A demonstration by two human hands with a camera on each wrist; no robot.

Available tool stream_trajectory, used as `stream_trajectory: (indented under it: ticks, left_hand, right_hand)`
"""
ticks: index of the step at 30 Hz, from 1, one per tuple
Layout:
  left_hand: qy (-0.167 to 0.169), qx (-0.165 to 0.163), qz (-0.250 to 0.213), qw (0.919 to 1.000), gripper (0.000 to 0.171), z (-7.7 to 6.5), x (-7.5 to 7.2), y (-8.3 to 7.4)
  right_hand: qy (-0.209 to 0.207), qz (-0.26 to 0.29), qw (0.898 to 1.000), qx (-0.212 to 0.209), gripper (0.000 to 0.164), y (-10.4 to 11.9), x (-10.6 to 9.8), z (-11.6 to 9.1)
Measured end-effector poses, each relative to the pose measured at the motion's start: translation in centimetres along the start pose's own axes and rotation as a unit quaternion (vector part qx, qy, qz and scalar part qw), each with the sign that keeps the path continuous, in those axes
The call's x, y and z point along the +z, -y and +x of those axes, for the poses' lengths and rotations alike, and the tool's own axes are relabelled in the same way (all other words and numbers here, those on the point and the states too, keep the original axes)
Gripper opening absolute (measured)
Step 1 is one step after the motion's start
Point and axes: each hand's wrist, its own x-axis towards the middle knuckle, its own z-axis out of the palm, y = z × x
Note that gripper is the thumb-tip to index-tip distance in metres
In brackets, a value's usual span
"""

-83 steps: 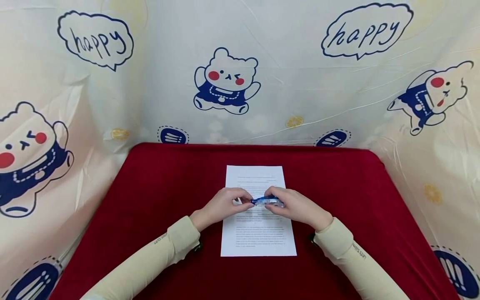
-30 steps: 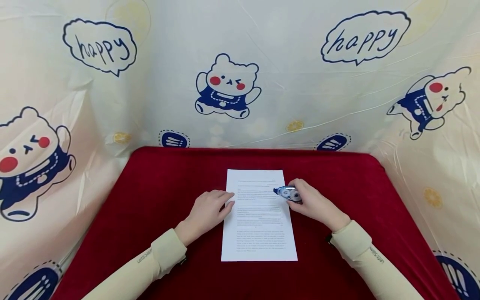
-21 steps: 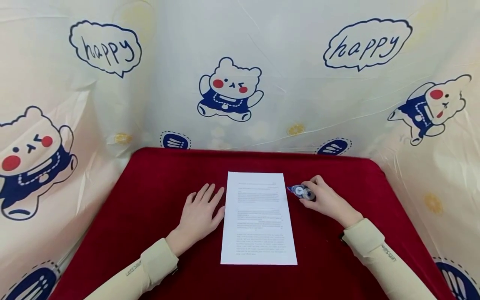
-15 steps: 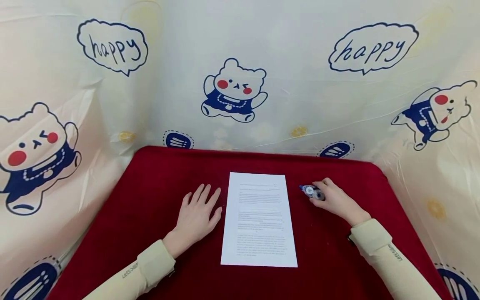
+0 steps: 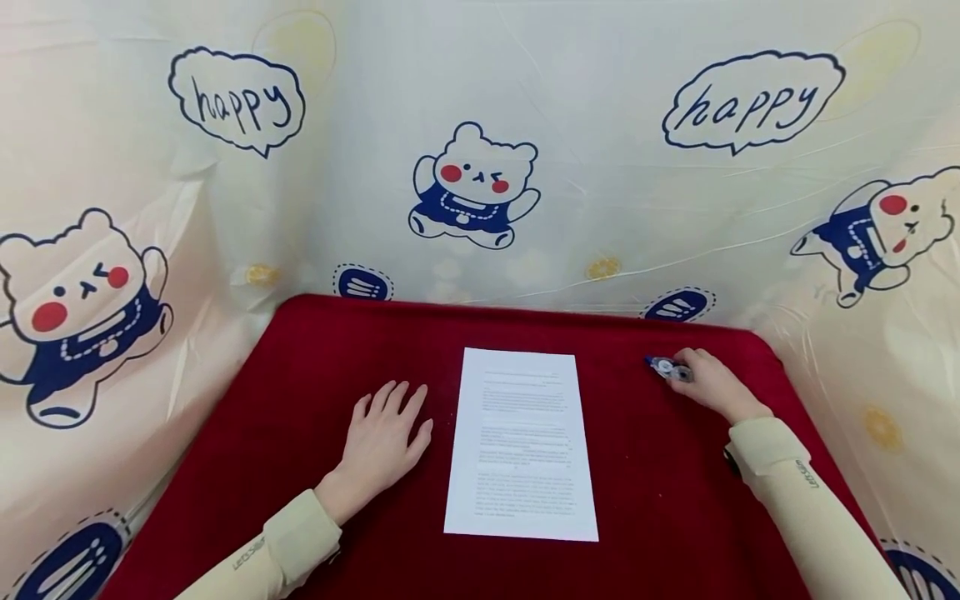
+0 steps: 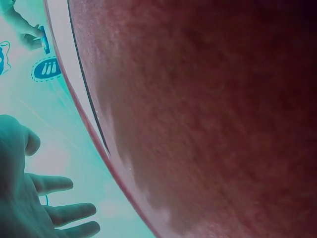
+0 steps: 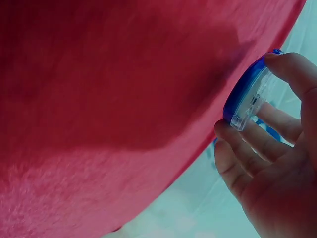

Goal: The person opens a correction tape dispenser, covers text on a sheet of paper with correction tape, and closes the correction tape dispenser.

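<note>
My right hand (image 5: pixel 716 385) pinches a correction tape (image 5: pixel 669 368) between thumb and fingers, over the right part of the table. In the right wrist view the correction tape (image 7: pixel 249 91) shows a blue edge and a clear body, held above the red cloth. To the left of the printed sheet, my left hand (image 5: pixel 381 435) has its fingers spread and holds nothing. The left wrist view shows the left hand (image 6: pixel 34 188) with fingers apart, off the cloth. A printed sheet of paper (image 5: pixel 522 446) lies flat between the two hands, touched by neither.
A red cloth (image 5: pixel 360 342) covers the table. Behind it and along both sides hangs a pale curtain (image 5: pixel 592 167) printed with bears and lettering. Small specks lie on the cloth right of the sheet.
Both hands were together over the sheet at first. The right hand has since moved right with the correction tape, off the paper. The left hand has moved left and spread its fingers.
</note>
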Motion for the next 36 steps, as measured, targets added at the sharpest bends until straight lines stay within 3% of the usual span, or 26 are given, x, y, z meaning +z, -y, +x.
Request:
stream_trajectory:
  ticks: [13, 28, 36]
  left_hand:
    - [0.005, -0.007, 0.004, 1.0000, 0.048, -0.7, -0.2, 0.7]
    - [-0.001, -0.002, 0.001, 1.0000, 0.048, -0.7, 0.2, 0.9]
    - [-0.005, 0.004, -0.002, 1.0000, 0.046, -0.4, 0.4, 1.1]
  right_hand:
    - [0.022, -0.003, 0.999, 0.041, 0.050, -4.4, -1.4, 0.9]
    - [0.011, -0.013, 0.999, 0.040, 0.046, -5.6, -0.6, 1.7]
    - [0.031, -0.011, 0.998, 0.048, 0.052, -5.0, -0.9, 1.8]
